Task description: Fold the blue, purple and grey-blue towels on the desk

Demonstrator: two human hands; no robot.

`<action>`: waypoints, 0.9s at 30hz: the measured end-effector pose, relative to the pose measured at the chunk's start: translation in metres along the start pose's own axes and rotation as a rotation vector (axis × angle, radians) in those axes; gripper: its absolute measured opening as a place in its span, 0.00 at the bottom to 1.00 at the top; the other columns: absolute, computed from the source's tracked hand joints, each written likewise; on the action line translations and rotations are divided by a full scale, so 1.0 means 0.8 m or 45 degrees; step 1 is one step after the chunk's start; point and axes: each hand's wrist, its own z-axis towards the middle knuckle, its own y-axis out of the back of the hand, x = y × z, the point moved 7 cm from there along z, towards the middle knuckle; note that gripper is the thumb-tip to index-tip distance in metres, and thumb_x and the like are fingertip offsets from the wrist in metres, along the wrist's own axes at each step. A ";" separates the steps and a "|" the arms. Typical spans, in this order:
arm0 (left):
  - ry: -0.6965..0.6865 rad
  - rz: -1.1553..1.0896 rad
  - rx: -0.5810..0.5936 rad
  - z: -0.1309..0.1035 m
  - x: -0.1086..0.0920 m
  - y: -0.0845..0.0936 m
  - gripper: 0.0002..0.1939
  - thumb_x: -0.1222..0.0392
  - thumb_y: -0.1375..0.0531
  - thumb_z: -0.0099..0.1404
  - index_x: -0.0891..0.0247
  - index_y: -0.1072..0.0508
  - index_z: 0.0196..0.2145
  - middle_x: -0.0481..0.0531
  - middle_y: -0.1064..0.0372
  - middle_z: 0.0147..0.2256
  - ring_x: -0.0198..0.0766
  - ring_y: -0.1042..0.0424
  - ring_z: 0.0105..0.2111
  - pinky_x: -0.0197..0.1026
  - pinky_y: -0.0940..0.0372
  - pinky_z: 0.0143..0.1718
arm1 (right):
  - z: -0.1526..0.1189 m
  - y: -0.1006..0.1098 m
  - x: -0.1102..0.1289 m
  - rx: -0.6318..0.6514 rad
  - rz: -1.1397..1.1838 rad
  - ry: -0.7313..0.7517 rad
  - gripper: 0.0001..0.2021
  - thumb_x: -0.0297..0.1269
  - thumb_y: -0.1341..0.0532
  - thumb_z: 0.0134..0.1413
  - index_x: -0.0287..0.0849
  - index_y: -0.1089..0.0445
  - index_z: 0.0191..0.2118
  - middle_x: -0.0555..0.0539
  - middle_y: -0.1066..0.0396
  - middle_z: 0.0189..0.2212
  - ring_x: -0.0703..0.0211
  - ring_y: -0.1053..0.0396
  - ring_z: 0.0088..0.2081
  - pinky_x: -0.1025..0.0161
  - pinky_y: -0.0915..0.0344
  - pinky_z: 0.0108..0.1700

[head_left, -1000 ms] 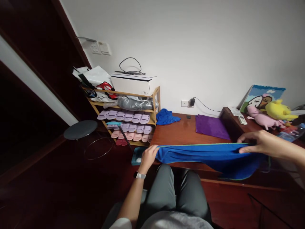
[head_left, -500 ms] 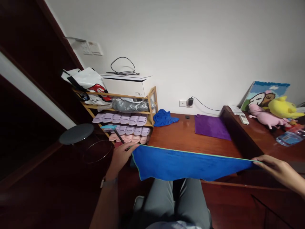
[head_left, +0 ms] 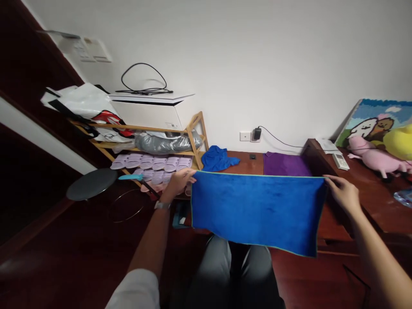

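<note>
A blue towel (head_left: 257, 210) with a thin green edge hangs stretched between my hands, its lower edge over my knees. My left hand (head_left: 180, 182) pinches its upper left corner. At the upper right corner, my right hand (head_left: 343, 191) grips the towel between thumb and fingers. Behind it, a crumpled blue cloth (head_left: 219, 159) lies on the wooden desk (head_left: 243, 163) beside the rack. Farther right on the same surface a purple towel (head_left: 285, 164) lies flat, its front part hidden by the blue towel.
On the left stands a wooden rack (head_left: 193, 133) with lilac slippers (head_left: 152, 162), a white box (head_left: 146, 112) and a bag. A round stool (head_left: 92, 184) is beside it. A remote (head_left: 340, 161), a pink plush toy (head_left: 373, 154) and a painting (head_left: 373, 120) occupy the right side.
Both my hands have risen and moved farther forward, so more of the blue towel now hangs in view. The camera view has shifted, and the rack appears larger and farther left.
</note>
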 end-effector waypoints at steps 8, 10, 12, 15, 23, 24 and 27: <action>-0.007 0.189 -0.068 0.074 0.090 -0.148 0.16 0.53 0.45 0.76 0.63 0.22 0.50 0.62 0.23 0.53 0.46 0.23 0.51 0.53 0.30 0.59 | 0.025 -0.200 -0.020 -0.168 -0.002 0.004 0.25 0.39 0.49 0.62 0.31 0.24 0.55 0.27 0.28 0.57 0.40 0.33 0.60 0.42 0.37 0.64; -0.064 0.352 -0.072 0.035 0.116 -0.185 0.19 0.54 0.46 0.77 0.64 0.24 0.56 0.64 0.31 0.64 0.50 0.30 0.62 0.55 0.37 0.67 | -0.033 -0.252 -0.016 -0.058 -0.019 0.156 0.24 0.40 0.50 0.65 0.35 0.25 0.57 0.30 0.31 0.60 0.41 0.36 0.63 0.42 0.39 0.67; -0.182 0.571 0.062 -0.013 0.141 -0.222 0.22 0.52 0.48 0.78 0.62 0.26 0.61 0.62 0.37 0.68 0.51 0.36 0.68 0.56 0.41 0.70 | -0.101 -0.296 -0.017 0.139 -0.089 0.270 0.24 0.44 0.51 0.69 0.40 0.25 0.57 0.34 0.31 0.62 0.44 0.35 0.64 0.44 0.39 0.67; -0.228 0.811 0.192 -0.066 0.176 -0.245 0.26 0.49 0.51 0.79 0.59 0.32 0.69 0.59 0.42 0.72 0.51 0.44 0.72 0.59 0.48 0.73 | -0.184 -0.326 -0.031 0.333 -0.292 0.344 0.27 0.48 0.54 0.73 0.43 0.29 0.64 0.37 0.35 0.67 0.44 0.40 0.69 0.42 0.45 0.70; -0.102 1.003 0.203 -0.098 0.200 -0.213 0.30 0.45 0.52 0.80 0.53 0.40 0.74 0.56 0.50 0.75 0.50 0.51 0.75 0.59 0.53 0.74 | -0.228 -0.317 -0.041 0.433 -0.584 0.309 0.30 0.47 0.60 0.75 0.46 0.38 0.72 0.42 0.43 0.74 0.47 0.48 0.74 0.45 0.52 0.73; -0.091 1.009 0.202 -0.102 0.199 -0.212 0.30 0.45 0.52 0.80 0.53 0.40 0.74 0.56 0.51 0.75 0.51 0.51 0.75 0.58 0.53 0.74 | -0.230 -0.317 -0.039 0.440 -0.596 0.302 0.30 0.47 0.61 0.75 0.46 0.39 0.73 0.42 0.44 0.74 0.47 0.49 0.74 0.45 0.51 0.73; -0.075 1.020 0.197 -0.111 0.195 -0.210 0.29 0.46 0.52 0.79 0.52 0.40 0.73 0.56 0.50 0.75 0.52 0.51 0.75 0.59 0.52 0.73 | -0.240 -0.316 -0.035 0.447 -0.613 0.290 0.31 0.48 0.60 0.74 0.46 0.40 0.73 0.43 0.44 0.74 0.46 0.48 0.74 0.44 0.50 0.73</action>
